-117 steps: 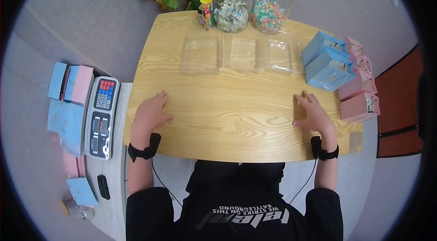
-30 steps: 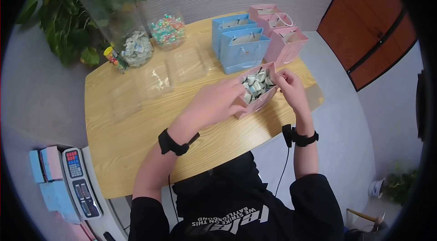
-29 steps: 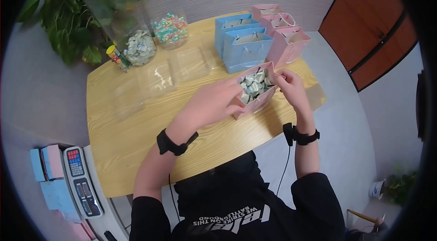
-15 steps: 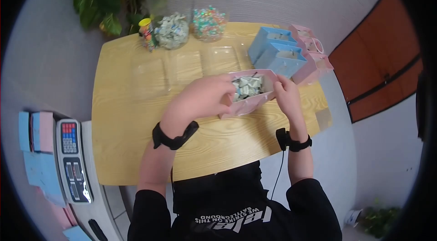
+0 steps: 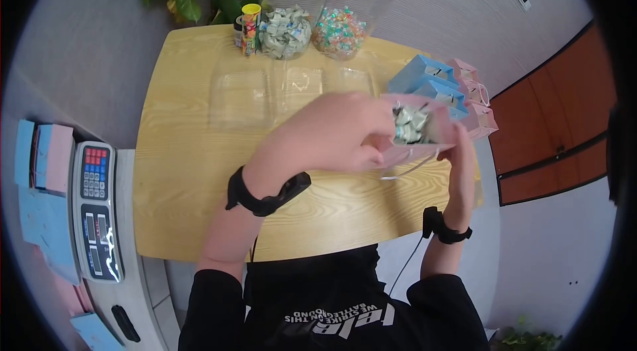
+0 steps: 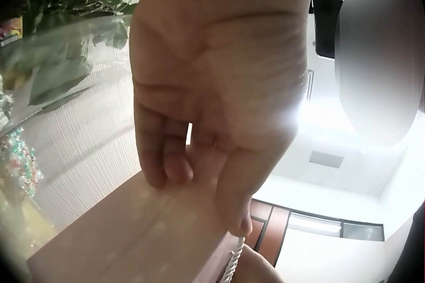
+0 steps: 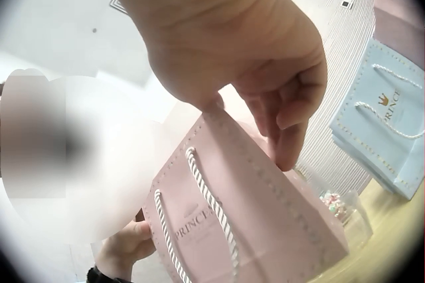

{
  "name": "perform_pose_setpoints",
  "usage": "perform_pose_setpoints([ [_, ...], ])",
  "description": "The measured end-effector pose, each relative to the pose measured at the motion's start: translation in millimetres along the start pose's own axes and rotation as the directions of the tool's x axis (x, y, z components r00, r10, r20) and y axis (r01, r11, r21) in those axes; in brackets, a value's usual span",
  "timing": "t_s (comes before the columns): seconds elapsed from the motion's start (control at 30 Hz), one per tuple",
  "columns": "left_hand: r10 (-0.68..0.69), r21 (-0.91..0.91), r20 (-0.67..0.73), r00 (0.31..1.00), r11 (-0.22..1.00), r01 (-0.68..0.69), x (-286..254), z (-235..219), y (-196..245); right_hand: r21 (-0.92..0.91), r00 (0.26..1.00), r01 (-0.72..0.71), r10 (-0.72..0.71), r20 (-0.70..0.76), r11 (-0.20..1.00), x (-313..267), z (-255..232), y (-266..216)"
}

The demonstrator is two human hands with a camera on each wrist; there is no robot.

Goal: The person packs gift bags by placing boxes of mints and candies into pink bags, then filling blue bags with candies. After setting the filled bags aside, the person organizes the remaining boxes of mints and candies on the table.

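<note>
Both hands hold a pink paper gift bag (image 5: 402, 154) over the right part of the table. Pale wrapped packets (image 5: 411, 125) show in its open top. My left hand (image 5: 338, 131) grips the bag's left end; in the left wrist view its fingers and thumb (image 6: 232, 207) pinch the pink paper. At the opposite end my right hand (image 5: 459, 155) grips the upper side, thumb on one face and fingers on the other, as the right wrist view shows. White rope handles (image 7: 211, 203) hang down the bag's printed front.
Blue gift bags (image 5: 421, 72) and more pink bags (image 5: 481, 119) stand close behind at the right. Clear plastic trays (image 5: 242, 99) lie mid-table. Jars of wrapped packets (image 5: 285, 32) and colourful candies (image 5: 340, 31) stand at the back. A scale (image 5: 98, 211) sits on the left.
The hands, first resting on the table, later held the filled pink bag low over it. Since half a second ago they have raised it and moved it right. The head view has turned.
</note>
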State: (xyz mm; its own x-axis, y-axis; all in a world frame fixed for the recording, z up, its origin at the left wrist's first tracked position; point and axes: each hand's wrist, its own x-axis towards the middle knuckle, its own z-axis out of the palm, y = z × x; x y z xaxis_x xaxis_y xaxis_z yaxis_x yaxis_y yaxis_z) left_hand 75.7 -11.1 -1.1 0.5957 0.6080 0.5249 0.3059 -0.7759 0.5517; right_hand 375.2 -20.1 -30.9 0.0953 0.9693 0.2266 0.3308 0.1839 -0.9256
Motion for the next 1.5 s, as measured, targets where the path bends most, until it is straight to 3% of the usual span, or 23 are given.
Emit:
perform_pose_setpoints([
  [0.03, 0.065, -0.005, -0.123, 0.990, 0.998, -0.066, -1.8, -4.7, 0.7, 0.162, 0.999, -0.031, 0.024, 0.047, 0.986, 0.3, 0.9, -3.7],
  [0.07, 0.061, -0.008, -0.123, 0.991, 0.998, -0.062, -2.7, -11.6, 2.8, 0.161, 0.998, -0.036, 0.028, 0.049, 0.986, 1.1, 10.1, -9.4],
  [0.13, 0.020, -0.062, -0.189, 0.982, 0.998, -0.032, -3.7, -25.7, 7.1, 0.402, 0.996, 0.069, -0.083, 0.017, 0.913, 3.6, 33.8, -19.3],
  [0.2, 0.025, -0.086, -0.248, 0.968, 0.995, -0.048, -6.2, -34.1, 7.1, 0.455, 0.990, 0.033, -0.090, 0.104, 0.890, 8.8, 41.1, -7.3],
  [0.27, 0.033, -0.113, -0.305, 0.952, 0.991, -0.071, -7.3, -37.8, 4.8, 0.650, 0.951, -0.247, 0.050, 0.306, 0.719, 10.8, 63.4, -7.8],
  [0.37, -0.056, -0.214, -0.369, 0.928, 0.977, -0.026, -8.6, -38.9, -4.3, 0.764, 0.885, -0.393, -0.014, 0.465, 0.513, 15.8, 100.6, -11.5],
  [0.4, -0.065, -0.194, -0.342, 0.938, 0.981, -0.002, -8.9, -40.9, -7.3, 0.767, 0.888, -0.386, -0.020, 0.460, 0.513, 19.0, 110.0, -12.0],
  [0.47, -0.068, -0.163, -0.316, 0.946, 0.987, 0.017, -8.5, -41.4, -11.8, 0.808, 0.797, -0.532, -0.174, 0.579, 0.252, 26.8, 127.7, -6.5],
  [0.5, -0.086, -0.161, -0.324, 0.942, 0.986, 0.035, -8.9, -40.4, -14.7, 0.810, 0.796, -0.529, -0.183, 0.577, 0.252, 28.6, 136.3, -5.1],
  [0.57, -0.100, -0.151, -0.337, 0.936, 0.987, 0.051, -8.9, -40.7, -16.9, 0.779, 0.752, -0.619, -0.209, 0.625, 0.101, 32.8, 152.0, -5.0],
  [0.77, -0.140, -0.181, -0.322, 0.936, 0.980, 0.084, -7.5, -36.9, -16.4, 0.919, 0.913, -0.373, -0.124, 0.388, 0.128, 46.5, 167.6, -9.1],
  [0.83, -0.241, 0.061, -0.353, 0.904, 0.958, 0.279, -5.8, -39.8, -14.5, 0.934, 0.933, -0.321, -0.118, 0.340, 0.157, 58.1, 161.7, -17.9],
  [0.87, -0.243, 0.064, -0.357, 0.902, 0.957, 0.283, -4.6, -39.1, -14.7, 0.947, 0.952, -0.261, -0.114, 0.285, 0.189, 63.5, 158.6, -24.8],
  [0.97, -0.362, -0.019, -0.444, 0.820, 0.918, 0.396, -0.4, -35.3, -17.4, 0.959, 0.969, -0.185, -0.121, 0.214, 0.212, 78.3, 155.1, -33.6],
  [1.03, -0.197, 0.063, -0.683, 0.704, 0.944, 0.325, 1.1, -31.3, -25.6, 0.965, 0.982, -0.132, -0.103, 0.159, 0.225, 90.5, 152.5, -31.7],
  [1.07, -0.199, 0.066, -0.680, 0.706, 0.942, 0.328, -1.2, -32.2, -30.7, 0.972, 0.986, -0.097, -0.111, 0.123, 0.212, 97.5, 149.8, -29.1],
  [1.13, -0.406, 0.119, -0.531, 0.744, 0.834, 0.540, -15.6, -38.8, -44.3, 0.978, 0.990, -0.068, -0.111, 0.091, 0.195, 108.3, 143.7, -21.7],
  [1.17, -0.415, 0.117, -0.529, 0.740, 0.828, 0.548, -26.0, -40.5, -56.3, 0.982, 0.989, -0.078, -0.107, 0.097, 0.170, 112.8, 141.1, -17.6],
  [1.23, -0.432, 0.394, -0.136, 0.891, 0.802, 0.449, -47.0, -43.1, -77.5, 0.981, 0.989, -0.093, -0.095, 0.111, 0.173, 119.4, 139.8, -13.3],
  [1.27, -0.447, 0.387, -0.132, 0.885, 0.799, 0.461, -55.3, -41.0, -81.8, 0.979, 0.989, -0.106, -0.081, 0.121, 0.175, 120.4, 140.3, -12.1],
  [1.33, -0.644, 0.367, -0.063, 0.763, 0.696, 0.618, -65.5, -35.0, -85.2, 0.959, 0.996, -0.062, -0.051, 0.079, 0.277, 122.7, 139.7, -13.1],
  [1.47, -0.768, 0.433, -0.027, 0.640, 0.568, 0.700, -63.4, -31.4, -89.8, 0.939, 0.998, -0.042, -0.039, 0.059, 0.340, 123.3, 138.1, -12.6],
  [1.5, -0.787, 0.327, 0.038, 0.616, 0.593, 0.736, -63.5, -33.1, -95.1, 0.932, 0.995, -0.081, -0.032, 0.099, 0.352, 125.2, 135.6, -9.8],
])
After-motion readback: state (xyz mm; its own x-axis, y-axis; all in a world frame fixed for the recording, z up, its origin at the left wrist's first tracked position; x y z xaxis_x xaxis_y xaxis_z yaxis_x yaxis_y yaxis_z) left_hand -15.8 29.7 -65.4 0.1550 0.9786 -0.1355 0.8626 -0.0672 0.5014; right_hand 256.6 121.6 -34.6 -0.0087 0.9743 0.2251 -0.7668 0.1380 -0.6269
